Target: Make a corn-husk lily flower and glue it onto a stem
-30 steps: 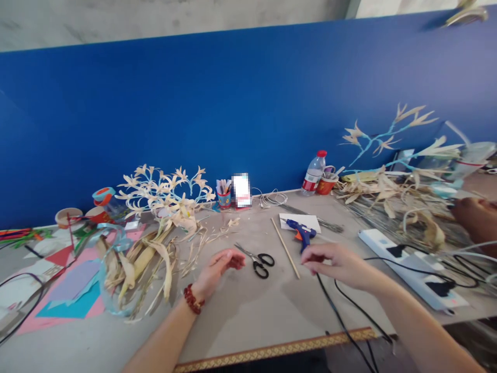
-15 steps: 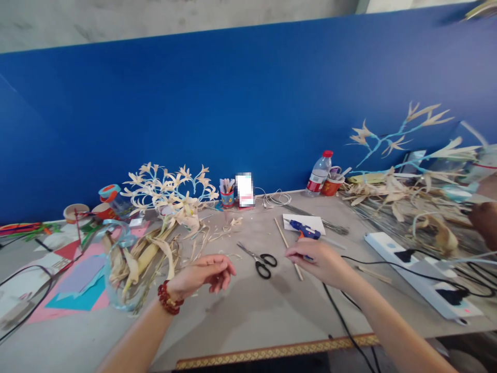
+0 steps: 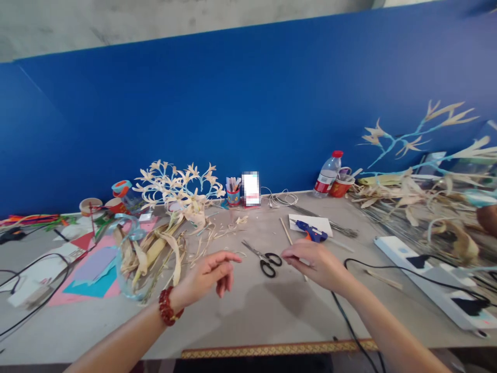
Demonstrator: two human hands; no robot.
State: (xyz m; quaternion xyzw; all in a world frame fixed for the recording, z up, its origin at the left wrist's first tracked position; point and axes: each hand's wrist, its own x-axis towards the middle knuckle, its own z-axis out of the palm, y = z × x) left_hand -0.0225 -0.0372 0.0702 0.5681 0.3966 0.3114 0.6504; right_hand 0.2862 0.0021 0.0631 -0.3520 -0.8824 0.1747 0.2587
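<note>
My left hand, with a red bead bracelet on its wrist, hovers above the table left of centre. Its fingers are loosely apart and nothing is in them. My right hand is palm down, fingers slightly bent, and I see nothing in its grasp. Between the two hands lie scissors with black handles, blades pointing away to the left. Just beyond my right hand, a blue hot glue gun rests on a white card. A thin pale stick runs partly beneath my right hand.
Pale husk flowers and dried husks lie left, beside coloured paper. A pen cup, a phone and a bottle stand at the back. Right are a power strip, black cables and more husks, near another person's hand.
The view has turned slightly left, so the table things sit further right. My left fingers have spread and the index finger has straightened. My right hand remains near the glue gun.
</note>
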